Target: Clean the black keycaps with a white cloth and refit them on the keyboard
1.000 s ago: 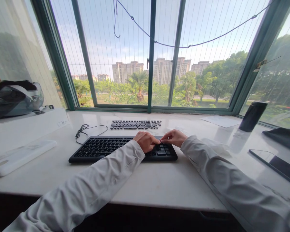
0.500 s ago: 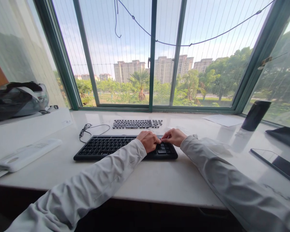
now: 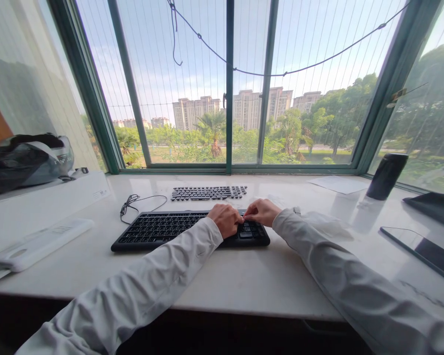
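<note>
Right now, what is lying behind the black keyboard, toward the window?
Behind the black keyboard lies a row of loose keycaps and a coiled cable. The left hand and right hand cover the keys beneath them.

A pale glossy tabletop (image 3: 244, 276) runs beneath a wide green-framed bay window (image 3: 227, 98), daylight pouring in from blue sky, trees and distant apartment blocks (image 3: 244, 106).

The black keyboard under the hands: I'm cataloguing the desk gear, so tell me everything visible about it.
The black keyboard is a flat, full-width board with low dark keys and pale legends, plastic by its look. It lies level on the pale countertop, long side toward the person. The left hand and right hand rest curled on its right end, fingertips meeting. A thin black cable lies coiled behind its left part.
</note>
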Motion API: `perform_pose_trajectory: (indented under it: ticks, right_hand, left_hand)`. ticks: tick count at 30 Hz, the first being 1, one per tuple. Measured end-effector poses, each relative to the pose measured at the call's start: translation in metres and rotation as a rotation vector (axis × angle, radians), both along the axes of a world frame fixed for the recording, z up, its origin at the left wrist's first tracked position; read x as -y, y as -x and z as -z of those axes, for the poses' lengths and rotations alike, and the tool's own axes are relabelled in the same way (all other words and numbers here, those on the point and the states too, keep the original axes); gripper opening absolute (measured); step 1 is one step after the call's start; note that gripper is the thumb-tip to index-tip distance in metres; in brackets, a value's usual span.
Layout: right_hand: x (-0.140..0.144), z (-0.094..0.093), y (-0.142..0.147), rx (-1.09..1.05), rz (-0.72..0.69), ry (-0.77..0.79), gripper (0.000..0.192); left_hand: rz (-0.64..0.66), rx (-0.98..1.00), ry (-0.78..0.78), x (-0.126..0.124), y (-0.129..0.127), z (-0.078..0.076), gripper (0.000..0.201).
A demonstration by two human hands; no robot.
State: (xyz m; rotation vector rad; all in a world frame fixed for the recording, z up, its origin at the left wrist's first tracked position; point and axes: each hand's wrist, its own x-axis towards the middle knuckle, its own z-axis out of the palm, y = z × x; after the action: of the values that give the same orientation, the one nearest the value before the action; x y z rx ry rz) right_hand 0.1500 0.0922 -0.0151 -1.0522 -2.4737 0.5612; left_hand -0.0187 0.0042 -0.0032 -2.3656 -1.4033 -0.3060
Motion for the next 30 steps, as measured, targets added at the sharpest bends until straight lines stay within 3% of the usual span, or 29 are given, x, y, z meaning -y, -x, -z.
perform_pose_trajectory:
  ticks: [15,19,30]
  right_hand:
    - [0.019,-0.019,0.008,0.221,0.003,-0.177,0.019]
    - [0.021,-0.020,0.009,0.263,-0.024,-0.260,0.019]
    - [0.019,-0.019,0.009,0.303,-0.046,-0.308,0.018]
  left_hand:
    - [0.039,-0.130,0.034,0.003,-0.007,-0.003,0.028]
    - [0.044,-0.174,0.028,0.004,-0.010,-0.004,0.027]
    - [0.038,-0.180,0.033,0.005,-0.016,-0.007,0.019]
